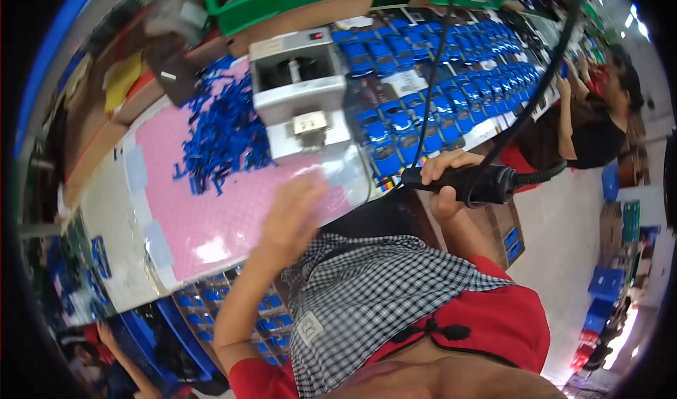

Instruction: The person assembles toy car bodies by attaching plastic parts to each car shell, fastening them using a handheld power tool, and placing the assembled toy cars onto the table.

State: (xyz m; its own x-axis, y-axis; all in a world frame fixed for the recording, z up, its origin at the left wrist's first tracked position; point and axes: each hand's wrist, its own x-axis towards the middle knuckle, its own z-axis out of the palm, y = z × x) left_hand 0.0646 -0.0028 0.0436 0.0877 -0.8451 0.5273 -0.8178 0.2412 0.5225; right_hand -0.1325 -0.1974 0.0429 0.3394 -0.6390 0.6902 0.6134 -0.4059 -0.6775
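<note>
My right hand [446, 179] is wrapped round a black electric screwdriver [486, 185] with a coiled cable, its narrow end toward the left. Over the front of the pink mat [166, 152], my left hand [295, 216] is smeared by motion, so its fingers cannot be made out. Beyond it stands a grey screw feeder [300, 75] with an open tray and a small metal block in front. A heap of blue strip-like plastic parts [229, 131] lies on the mat beside the feeder. Rows of blue toy car bodies [402, 124] cover the table to the right.
Green bins [296, 8] line the back of the table. A black cable [543, 82] hangs down on the right. More blue parts sit in a tray [197, 304] below the table's near edge. One co-worker [599, 117] is at the right, another person's arm [127, 360] at lower left.
</note>
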